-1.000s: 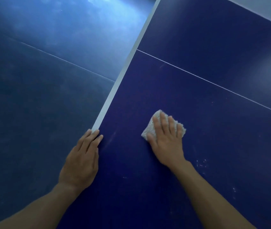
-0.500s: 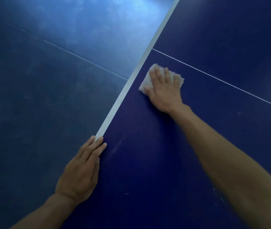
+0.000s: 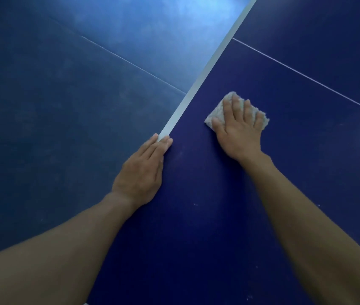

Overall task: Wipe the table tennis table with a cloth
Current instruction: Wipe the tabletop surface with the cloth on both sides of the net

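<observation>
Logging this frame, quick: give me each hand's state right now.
Left hand: open, fingers straight, resting along the edge of the table.
Right hand: open, flat, pressing the cloth onto the table.

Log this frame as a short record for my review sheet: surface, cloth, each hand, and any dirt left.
surface: dark blue table tennis table with white edge stripe and thin white line
cloth: pale cloth flat on the table, right of the stripe
right hand: right hand flat on the cloth, fingers straight
left hand: left hand flat at the table's edge, fingertips on the stripe, holding nothing
dirt: small pale specks nearer the person
beyond edge: blue floor
</observation>
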